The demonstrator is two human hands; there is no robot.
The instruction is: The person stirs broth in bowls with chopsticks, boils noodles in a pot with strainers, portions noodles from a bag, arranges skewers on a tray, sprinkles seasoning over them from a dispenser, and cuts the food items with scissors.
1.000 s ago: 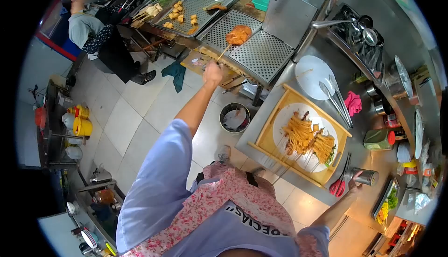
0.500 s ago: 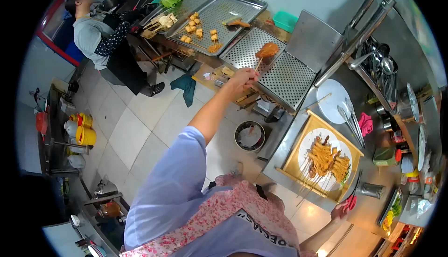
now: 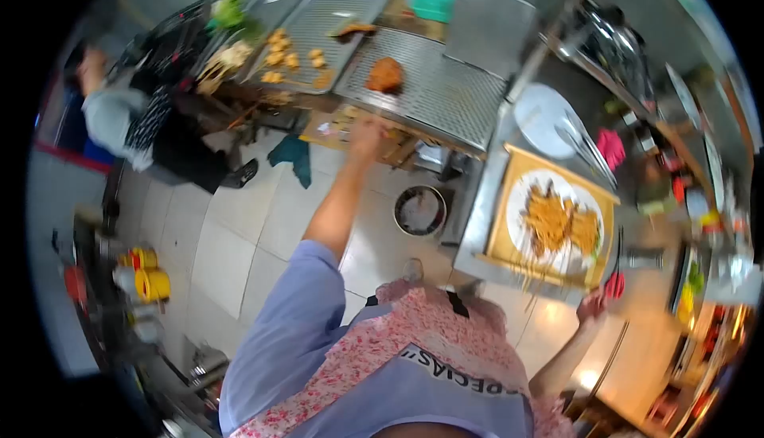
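My left hand [image 3: 368, 133], at the end of a stretched arm, is closed around the stick of a skewer whose flat orange-brown piece of food [image 3: 385, 75] is over a perforated metal tray [image 3: 434, 80]. Blur hides whether the food touches the tray. Low on the right, my right hand [image 3: 591, 306] is at the near corner of a yellow wooden tray [image 3: 500, 199], close beside red-handled scissors [image 3: 614, 284]. Its fingers are too smeared to show a grip. Inside the wooden tray, white plates [image 3: 519, 235] bear several noodle-like golden skewers [image 3: 549, 223].
Another perforated tray [image 3: 338, 20] holds small golden pieces [image 3: 278, 44]. A co-worker [image 3: 131, 120] stands at the left. Tongs [image 3: 593, 147] lie beside a white plate [image 3: 541, 112]. A round bin [image 3: 420, 210] and a dark green cloth [image 3: 293, 158] are on the tiled floor.
The view has shifted and blurred. My left hand has drawn back slightly with the skewer, its food now nearer the perforated tray's left side. My right hand stays near the scissors.
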